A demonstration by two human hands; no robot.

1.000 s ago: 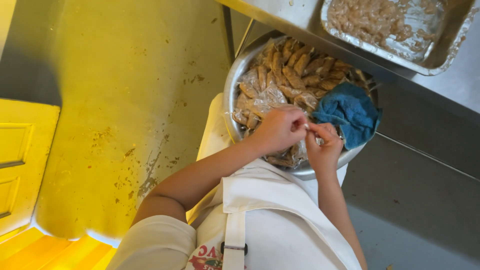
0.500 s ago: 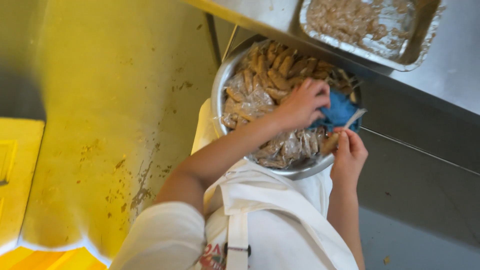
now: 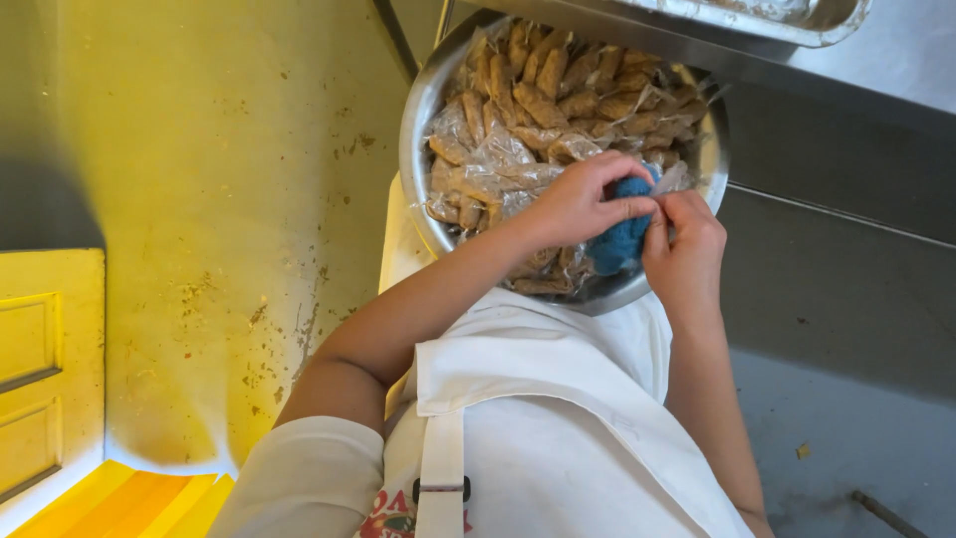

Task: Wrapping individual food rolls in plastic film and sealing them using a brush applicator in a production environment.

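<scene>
Both hands now meet over the bowl [image 3: 418, 149]; half a second ago I see them apart. Left hand [image 3: 578, 204] and right hand [image 3: 682, 249] pinch the blue cloth [image 3: 617, 239] between narrow fingertips [image 3: 642, 207]. Wrapped rolls [image 3: 538, 100] lie just beyond the fingers, in the bowl.

A shallow metal tray [image 3: 797, 14] sits on the steel counter [image 3: 896, 60] at top. A stained yellow wall [image 3: 229, 199] meets a yellow panelled door [image 3: 45, 369].
</scene>
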